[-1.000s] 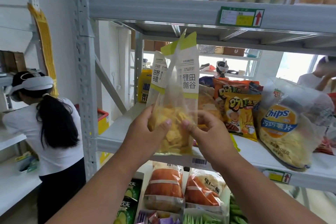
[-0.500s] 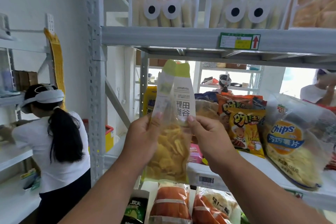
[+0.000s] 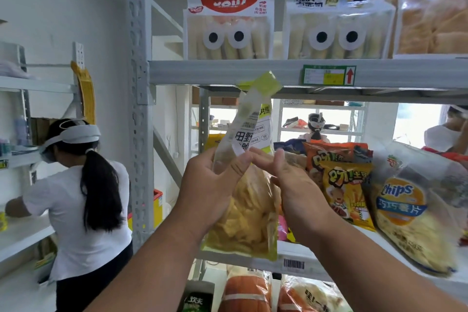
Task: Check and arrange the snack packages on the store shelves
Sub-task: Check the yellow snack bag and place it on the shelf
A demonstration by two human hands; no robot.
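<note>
I hold up a clear snack bag of yellow chips with a lime-green top and white label, in front of the middle shelf. Its top leans right, up to the upper shelf beam. My left hand grips the bag around its upper part, thumb across the label. My right hand lies against the bag's right side with fingers stretched toward it and thumb raised. The bag's lower right edge is partly hidden by that hand.
On the middle shelf lean orange and yellow snack bags and a big Chips bag. Roll packages with printed eyes stand on top. Orange packs lie below. A person works left of the steel post.
The bag has risen and its top now tilts to the right. My right hand has left its pinch and straightened against the bag. My view has tilted upward.
</note>
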